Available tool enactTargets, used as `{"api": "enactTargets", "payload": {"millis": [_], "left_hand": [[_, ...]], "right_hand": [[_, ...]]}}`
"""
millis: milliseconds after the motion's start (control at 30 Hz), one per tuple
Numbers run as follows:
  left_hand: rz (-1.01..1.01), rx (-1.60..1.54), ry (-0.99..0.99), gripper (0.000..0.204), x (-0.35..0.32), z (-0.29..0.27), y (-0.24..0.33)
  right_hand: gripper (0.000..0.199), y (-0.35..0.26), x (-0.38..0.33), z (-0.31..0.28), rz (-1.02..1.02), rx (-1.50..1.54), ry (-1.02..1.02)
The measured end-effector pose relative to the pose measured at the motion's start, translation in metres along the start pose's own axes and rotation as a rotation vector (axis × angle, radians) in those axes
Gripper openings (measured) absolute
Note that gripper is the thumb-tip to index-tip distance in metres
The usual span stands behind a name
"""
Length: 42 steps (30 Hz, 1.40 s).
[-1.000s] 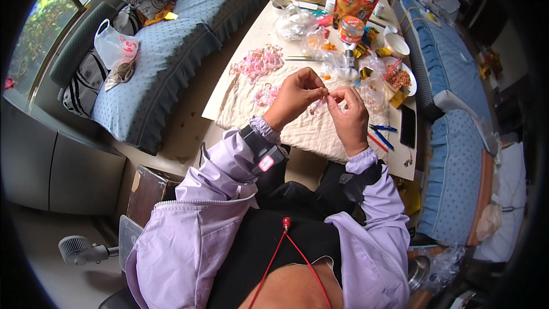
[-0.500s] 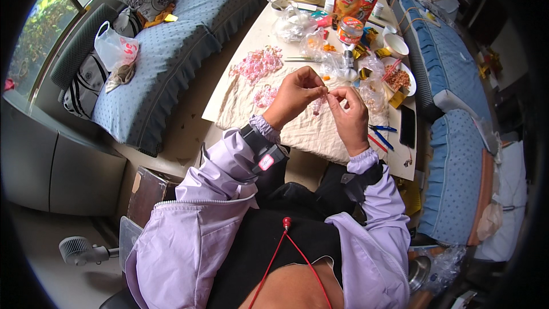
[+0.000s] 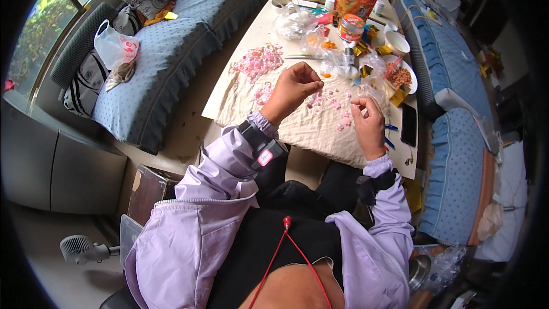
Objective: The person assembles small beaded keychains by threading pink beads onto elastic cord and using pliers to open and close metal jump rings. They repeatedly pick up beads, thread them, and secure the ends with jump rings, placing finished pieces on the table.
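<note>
Your tabletop [image 3: 229,88] carries a cream cloth [image 3: 309,126] strewn with pink beads [image 3: 331,106], which could roll off if your sleeves drag the cloth. Your left hand [image 3: 293,88] has its fingers pressed together, pinching something too small to make out. Your right hand [image 3: 369,119] curls loosely above the beads; a slack pinch could drop a tiny, pale piece.

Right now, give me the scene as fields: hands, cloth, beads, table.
left hand: raised over the cloth, fingertips pinched; what they grip is too small to tell
right hand: apart from the left, over the cloth, fingers curled and pinched
cloth: beige, spread on the table's near end
beads: pink pile at the cloth's far left, more scattered between the hands
table: long, pale, with bags, bowls and jars at the far end
</note>
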State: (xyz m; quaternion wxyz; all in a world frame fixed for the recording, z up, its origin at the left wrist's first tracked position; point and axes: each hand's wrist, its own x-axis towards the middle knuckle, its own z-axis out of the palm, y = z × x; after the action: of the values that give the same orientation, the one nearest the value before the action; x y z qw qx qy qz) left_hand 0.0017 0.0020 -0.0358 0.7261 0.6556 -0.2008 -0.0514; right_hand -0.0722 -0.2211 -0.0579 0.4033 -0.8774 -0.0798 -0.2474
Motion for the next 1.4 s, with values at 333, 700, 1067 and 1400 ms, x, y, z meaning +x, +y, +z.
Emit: {"api": "enactTargets", "payload": {"millis": [333,700,1067,1400], "left_hand": [[0.006,-0.033,-0.007,0.011,0.003,0.0,-0.002],[0.036,-0.007,0.018,0.011,0.007,-0.006,0.005],[-0.017,0.029,0.007,0.011,0.011,-0.021,0.014],[0.007,-0.008,0.078,0.009,0.013,-0.026,0.016]], "right_hand": [[0.007,0.019,-0.012,-0.004,-0.006,0.004,0.042],[0.008,0.019,-0.018,-0.008,0.022,0.022,0.035],[0.043,0.071,-0.055,-0.035,0.094,-0.395,-0.069],[0.059,0.094,-0.08,-0.039,0.13,-0.492,-0.055]]}}
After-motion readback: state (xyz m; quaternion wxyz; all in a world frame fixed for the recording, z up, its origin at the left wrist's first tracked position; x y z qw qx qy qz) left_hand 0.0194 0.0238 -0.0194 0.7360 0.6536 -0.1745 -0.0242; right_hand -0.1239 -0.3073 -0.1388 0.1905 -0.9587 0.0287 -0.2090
